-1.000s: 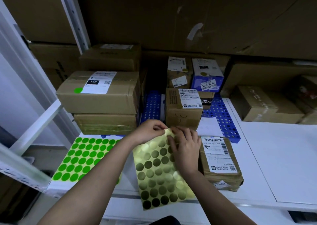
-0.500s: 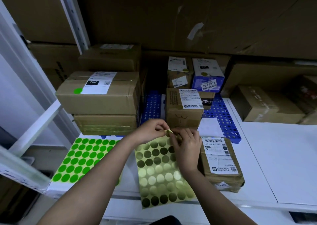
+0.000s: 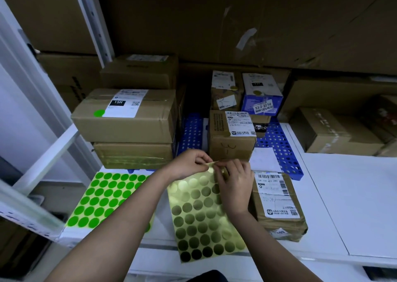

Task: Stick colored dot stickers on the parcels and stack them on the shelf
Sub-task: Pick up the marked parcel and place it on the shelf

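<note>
A sheet of gold dot stickers (image 3: 202,217) lies on the white shelf surface in front of me. My left hand (image 3: 189,166) pinches the sheet's top edge and bends it up. My right hand (image 3: 233,185) has its fingertips on the same top edge, picking at a gold dot there. A taped brown parcel (image 3: 279,208) with a white barcode label lies just right of my right hand. A sheet of green dot stickers (image 3: 105,198) lies to the left. A large box (image 3: 126,122) at the back left carries a green dot.
Stacked cardboard boxes (image 3: 133,155) fill the back left, smaller parcels (image 3: 232,135) and a blue box (image 3: 261,96) stand on a blue perforated tray (image 3: 279,148). More boxes (image 3: 335,131) sit at the right. White shelf posts (image 3: 92,19) rise at the left.
Both hands have shifted slightly toward the sheet's top edge, and the left hand has curled that edge up further. The sheet has slid a little toward the back.
</note>
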### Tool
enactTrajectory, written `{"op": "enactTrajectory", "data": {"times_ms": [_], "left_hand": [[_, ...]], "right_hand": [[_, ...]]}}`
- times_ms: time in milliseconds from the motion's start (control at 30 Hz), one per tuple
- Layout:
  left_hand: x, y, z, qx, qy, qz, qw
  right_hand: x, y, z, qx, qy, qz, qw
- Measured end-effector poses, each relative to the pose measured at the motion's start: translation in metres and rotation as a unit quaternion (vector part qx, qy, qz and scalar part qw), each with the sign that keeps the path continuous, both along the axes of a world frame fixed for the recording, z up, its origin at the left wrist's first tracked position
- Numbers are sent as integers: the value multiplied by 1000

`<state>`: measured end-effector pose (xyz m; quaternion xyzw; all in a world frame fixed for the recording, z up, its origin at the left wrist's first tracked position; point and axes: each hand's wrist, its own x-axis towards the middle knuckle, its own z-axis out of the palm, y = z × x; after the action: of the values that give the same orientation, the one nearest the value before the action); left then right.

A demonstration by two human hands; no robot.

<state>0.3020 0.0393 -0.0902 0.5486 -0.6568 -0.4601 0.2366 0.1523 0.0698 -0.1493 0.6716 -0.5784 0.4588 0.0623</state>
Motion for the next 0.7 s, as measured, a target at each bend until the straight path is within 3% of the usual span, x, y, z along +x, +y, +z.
{"op": "enactTrajectory", "data": {"times_ms": [433,700], "left_hand": [[4,1,4,24,-20,-11,999],[8,1,3,33,-11,-2,999]], "right_hand": [[-5,0,-1,-28,37,80,996],[-7,0,-7,-3,49,71,996]]}}
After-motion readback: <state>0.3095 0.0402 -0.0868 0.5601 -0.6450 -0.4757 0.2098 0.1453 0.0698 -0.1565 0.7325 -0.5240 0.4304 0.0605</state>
